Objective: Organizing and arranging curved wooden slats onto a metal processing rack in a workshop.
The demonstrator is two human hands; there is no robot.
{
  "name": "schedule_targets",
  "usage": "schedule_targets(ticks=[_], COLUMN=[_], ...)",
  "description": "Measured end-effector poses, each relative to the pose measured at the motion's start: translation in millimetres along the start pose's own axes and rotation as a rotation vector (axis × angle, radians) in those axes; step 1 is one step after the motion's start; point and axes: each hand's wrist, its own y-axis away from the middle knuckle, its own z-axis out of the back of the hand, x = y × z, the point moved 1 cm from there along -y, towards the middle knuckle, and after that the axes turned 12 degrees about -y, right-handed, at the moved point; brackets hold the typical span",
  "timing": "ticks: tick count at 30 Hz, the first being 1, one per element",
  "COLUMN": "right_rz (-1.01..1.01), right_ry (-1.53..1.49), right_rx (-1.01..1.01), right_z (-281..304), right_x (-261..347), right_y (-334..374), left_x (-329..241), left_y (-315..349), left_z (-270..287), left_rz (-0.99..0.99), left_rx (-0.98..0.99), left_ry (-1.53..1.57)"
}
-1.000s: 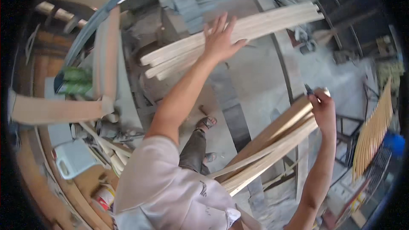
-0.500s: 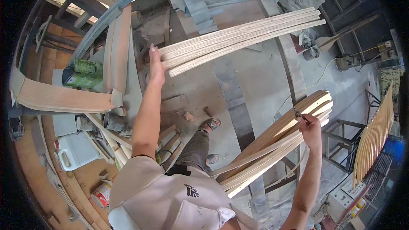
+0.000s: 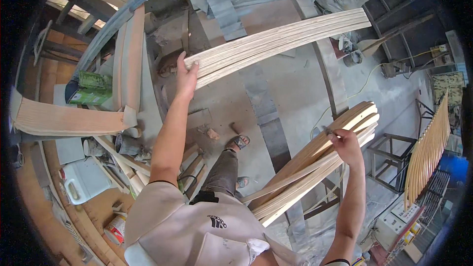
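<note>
My left hand (image 3: 187, 76) presses against the near left end of a stack of pale, curved wooden slats (image 3: 276, 42). Its thumb lies over the slats, apart from the fingers at the end faces. The stack rests across a grey metal beam (image 3: 331, 79), its slats side by side. Over a second, larger bundle of curved wooden slats (image 3: 300, 182), my right hand (image 3: 346, 147) is closed in a pinch. A small dark object (image 3: 330, 131) sticks out at its fingertips; its kind is too small to tell.
Left stand curved veneer pieces (image 3: 74, 118), a green box (image 3: 93, 88) and a white jug (image 3: 86, 177). A dark metal stand (image 3: 391, 160) and a fanned row of curved strips (image 3: 427, 148) are at right. A yellow cable (image 3: 367, 86) runs over the floor.
The nearest slat of the upper stack, offset before, now lies even with the others. My left thumb has come over the slats. My right hand has moved slightly left with the small dark object.
</note>
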Motion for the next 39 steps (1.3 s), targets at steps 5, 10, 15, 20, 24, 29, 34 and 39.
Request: schedule_targets(ticks=[5,10,15,20,24,29,34,39], right_rz=[0.074,0.220,0.146,0.067,0.048,0.191,0.183,0.117], right_ry=[0.102,0.150,0.374,0.420,0.313,0.285,0.342,0.402], right_rx=[0.156,-0.419,-0.571,-0.792,-0.489,-0.364,-0.375,-0.373], right_z=[-21.6,7.2,89.5,139.2,142.1,115.8,86.3,103.9], right_x=[46.4,94.8,94.5,73.2,67.2,69.0,81.8,64.8], right_y=[-20.0,-72.0,-100.9,-96.1,-78.8,-64.0,-49.1,-19.9], left_x=[3.5,9.9,16.3,16.9,-18.1,-99.6,-127.6,-137.3], left_y=[9.2,11.2,-11.1,-19.4,-17.6,-39.8,-82.0,-92.4], left_z=[-6.1,-17.3,-8.4,-8.7,-12.6,-149.7,-261.3,-282.3], left_rz=[0.044,-0.047,-0.040,0.004,-0.283,-0.810,-0.708,-0.658], left_rx=[-0.083,-0.180,-0.129,-0.165,-0.399,0.016,0.324,0.438], left_ry=[0.493,0.122,0.109,0.034,-0.585,-0.784,-1.266,-1.334])
